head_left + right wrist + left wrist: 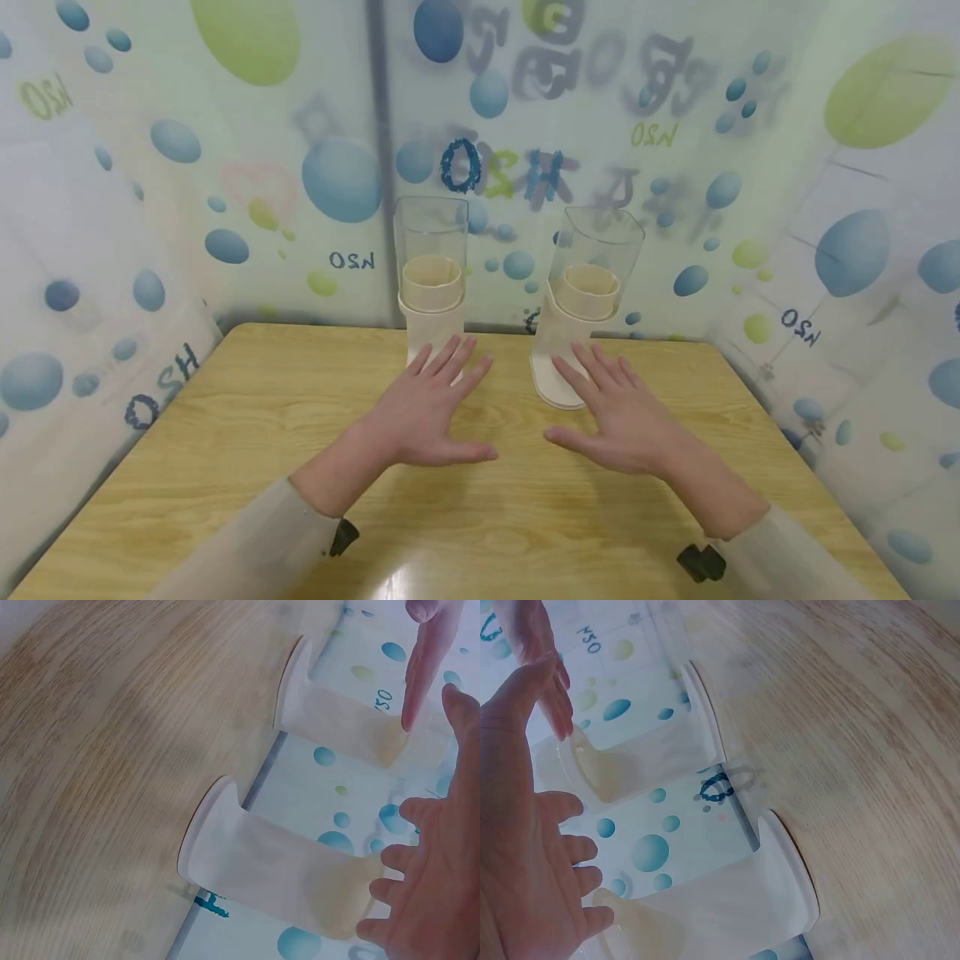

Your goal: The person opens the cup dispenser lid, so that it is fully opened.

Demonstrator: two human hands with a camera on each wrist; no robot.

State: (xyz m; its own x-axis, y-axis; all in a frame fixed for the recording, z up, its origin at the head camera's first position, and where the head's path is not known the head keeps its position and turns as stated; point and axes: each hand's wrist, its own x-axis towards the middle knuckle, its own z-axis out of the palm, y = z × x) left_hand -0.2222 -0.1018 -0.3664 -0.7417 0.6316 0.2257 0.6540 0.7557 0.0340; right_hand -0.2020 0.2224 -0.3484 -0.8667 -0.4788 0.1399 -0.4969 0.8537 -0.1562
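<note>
Two off-white stands, each with a clear plastic upper sleeve and a cream ring inside, stand upright at the back of the table. My left hand point(423, 412) is stretched toward the left stand point(432, 323), fingers spread and thumb pointing inward. Likewise my right hand point(630, 421) reaches toward the right stand point(564, 346), palm down with fingers apart. Both hands hold nothing. In the head view the left fingers cover the left stand's foot; whether the fingertips touch either stand I cannot tell. The right stand's flat rounded base point(206, 836) shows in the right wrist view.
Beneath is a light wooden table point(480, 508). A wall covering point(285, 167) with blue and green drops and H2O lettering rises directly behind the stands and along both sides. A gap of bare wood lies between the two stands.
</note>
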